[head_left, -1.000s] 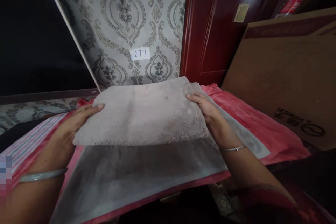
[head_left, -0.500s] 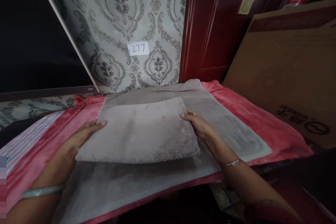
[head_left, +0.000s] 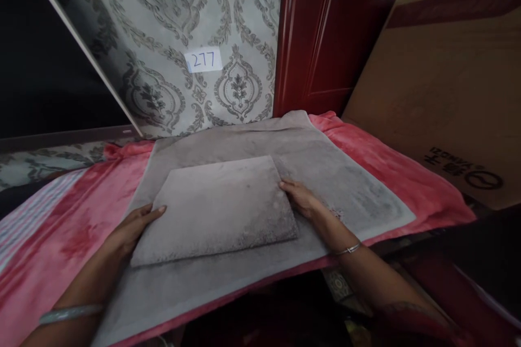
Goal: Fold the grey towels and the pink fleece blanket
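Both forearms are bare, without sleeves. The left hand [head_left: 132, 227] has a broad pale bangle [head_left: 69, 313] behind it; the right hand [head_left: 303, 200] has a thin silver bracelet [head_left: 348, 250].

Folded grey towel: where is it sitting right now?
In the head view the folded grey towel lies centre frame on the larger grey towel, between the left hand and right hand, on the red blanket.
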`<state>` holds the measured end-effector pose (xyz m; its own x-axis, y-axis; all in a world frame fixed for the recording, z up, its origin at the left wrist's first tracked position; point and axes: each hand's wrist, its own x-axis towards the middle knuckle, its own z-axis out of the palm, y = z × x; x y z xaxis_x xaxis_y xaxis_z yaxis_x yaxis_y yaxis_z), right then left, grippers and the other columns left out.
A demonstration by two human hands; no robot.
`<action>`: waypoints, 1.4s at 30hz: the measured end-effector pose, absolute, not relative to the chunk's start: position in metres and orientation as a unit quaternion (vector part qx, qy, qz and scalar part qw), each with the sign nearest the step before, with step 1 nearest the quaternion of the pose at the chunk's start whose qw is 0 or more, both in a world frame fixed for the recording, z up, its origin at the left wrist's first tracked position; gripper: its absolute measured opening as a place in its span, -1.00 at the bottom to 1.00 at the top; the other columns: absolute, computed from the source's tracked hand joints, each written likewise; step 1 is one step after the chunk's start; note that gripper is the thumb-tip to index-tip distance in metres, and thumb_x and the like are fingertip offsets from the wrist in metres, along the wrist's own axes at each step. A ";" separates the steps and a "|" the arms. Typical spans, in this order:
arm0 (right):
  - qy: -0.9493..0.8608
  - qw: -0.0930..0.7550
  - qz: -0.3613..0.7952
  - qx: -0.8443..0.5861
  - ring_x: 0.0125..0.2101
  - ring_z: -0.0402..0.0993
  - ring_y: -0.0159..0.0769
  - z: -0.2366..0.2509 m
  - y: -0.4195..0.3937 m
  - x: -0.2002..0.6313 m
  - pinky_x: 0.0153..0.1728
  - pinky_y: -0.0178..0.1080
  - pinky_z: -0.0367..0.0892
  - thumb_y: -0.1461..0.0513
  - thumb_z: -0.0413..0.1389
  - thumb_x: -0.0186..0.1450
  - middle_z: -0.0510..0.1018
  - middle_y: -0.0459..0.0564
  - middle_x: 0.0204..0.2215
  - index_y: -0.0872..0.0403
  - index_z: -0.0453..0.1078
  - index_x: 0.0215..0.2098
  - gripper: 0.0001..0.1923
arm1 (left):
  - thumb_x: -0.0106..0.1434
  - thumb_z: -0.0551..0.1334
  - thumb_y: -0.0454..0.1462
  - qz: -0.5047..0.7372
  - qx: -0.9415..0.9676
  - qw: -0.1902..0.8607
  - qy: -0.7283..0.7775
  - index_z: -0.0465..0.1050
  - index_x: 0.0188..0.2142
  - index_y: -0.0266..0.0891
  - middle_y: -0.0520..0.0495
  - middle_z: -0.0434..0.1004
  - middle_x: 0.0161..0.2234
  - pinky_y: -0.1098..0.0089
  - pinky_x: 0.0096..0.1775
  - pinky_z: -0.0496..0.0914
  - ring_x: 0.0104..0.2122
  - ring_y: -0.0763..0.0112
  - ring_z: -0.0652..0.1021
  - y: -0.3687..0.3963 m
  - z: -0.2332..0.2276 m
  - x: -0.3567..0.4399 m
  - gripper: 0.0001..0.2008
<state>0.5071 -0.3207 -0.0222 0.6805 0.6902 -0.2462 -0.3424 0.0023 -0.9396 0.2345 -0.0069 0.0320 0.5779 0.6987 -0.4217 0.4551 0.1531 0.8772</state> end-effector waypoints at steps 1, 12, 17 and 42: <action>-0.135 0.682 0.377 -0.612 -0.45 0.50 -0.27 -0.021 -0.326 0.505 -0.43 -0.25 0.42 0.14 0.16 0.25 0.63 0.01 -0.35 0.07 0.51 -0.14 -0.74 | -0.01 0.48 -0.06 0.094 0.652 0.603 0.450 0.49 -0.10 -0.30 -0.12 0.68 -0.33 0.31 -0.31 0.55 -0.26 0.11 0.67 -0.009 0.036 0.235 -0.46; -0.241 0.640 0.417 -0.599 -0.30 0.52 -0.18 -0.022 -0.370 0.473 -0.42 -0.25 0.42 0.08 0.24 0.18 0.62 -0.01 -0.24 0.01 0.39 0.17 -0.41 | 0.39 0.00 -0.10 0.174 0.944 0.072 0.271 0.09 0.33 -0.50 -0.47 0.38 0.22 -0.09 0.16 0.34 0.19 -0.09 0.44 -0.087 0.060 0.271 -0.36; -0.253 0.668 0.391 -0.580 -0.33 0.51 -0.20 -0.028 -0.369 0.470 -0.33 -0.22 0.41 0.03 0.28 0.17 0.62 -0.03 -0.32 0.03 0.42 0.14 -0.40 | 0.37 0.11 -0.07 0.147 0.987 0.042 -0.043 -0.03 0.40 -0.33 -0.31 -0.02 0.43 0.01 0.35 0.09 0.41 0.09 0.05 -0.189 0.018 0.312 -0.29; -0.263 0.675 0.334 -0.604 -0.17 0.54 -0.09 -0.056 -0.368 0.472 -0.15 -0.04 0.47 0.09 0.25 0.24 0.64 0.02 -0.23 0.00 0.30 0.29 -0.33 | 0.41 -0.02 0.03 0.201 0.966 -0.121 0.110 0.02 0.38 -0.46 -0.49 0.15 0.35 -0.18 0.25 0.15 0.33 -0.15 0.23 -0.156 -0.036 0.240 -0.26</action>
<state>0.4724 -0.3685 -0.0562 0.6386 0.7681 -0.0474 -0.1321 0.0488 -0.9900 0.2396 -0.1560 -0.0362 0.8948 0.1637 0.4155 0.2614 -0.9463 -0.1901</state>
